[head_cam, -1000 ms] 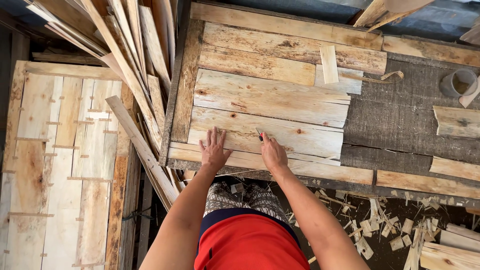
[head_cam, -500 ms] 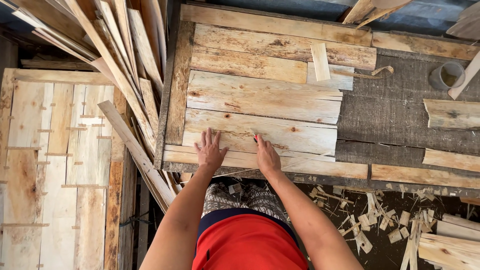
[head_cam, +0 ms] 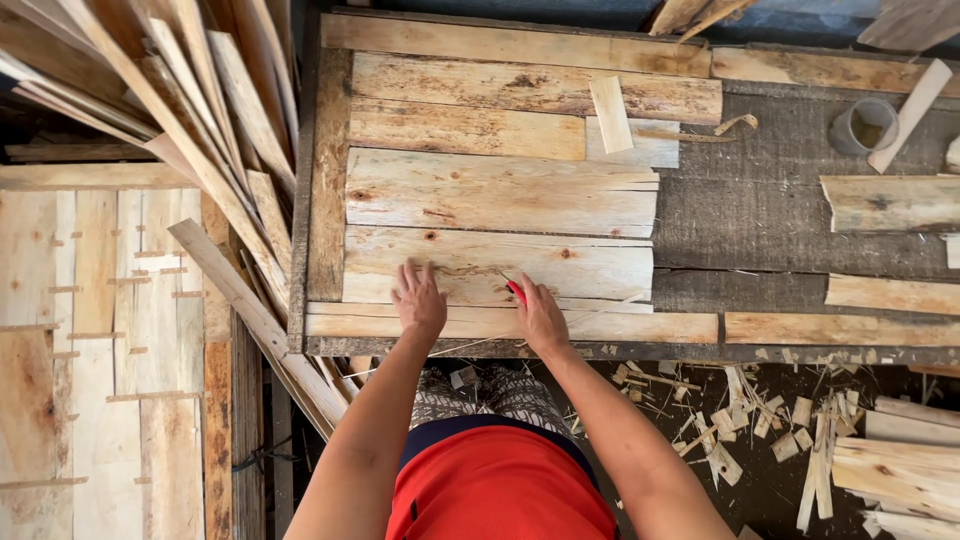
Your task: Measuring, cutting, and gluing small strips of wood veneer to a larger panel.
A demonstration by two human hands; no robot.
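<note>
The left hand (head_cam: 420, 302) is lying flat, fingers spread, on the near edge of a pale rough-sawn plank (head_cam: 497, 266), gripping nothing. The right hand (head_cam: 540, 315) is pressing on the same plank just beside it, its fingers curled around a small red pencil-like marker (head_cam: 514, 290) whose tip is poking out toward the left hand. The plank is lying across the workbench (head_cam: 800, 225), parallel to a second plank (head_cam: 500, 192) touching its far side and a narrow strip (head_cam: 510, 324) along its near side, under both wrists. A grey cup (head_cam: 862, 126) is standing well apart at the bench's far right. Wood scraps (head_cam: 780, 420) are littering the floor.
</note>
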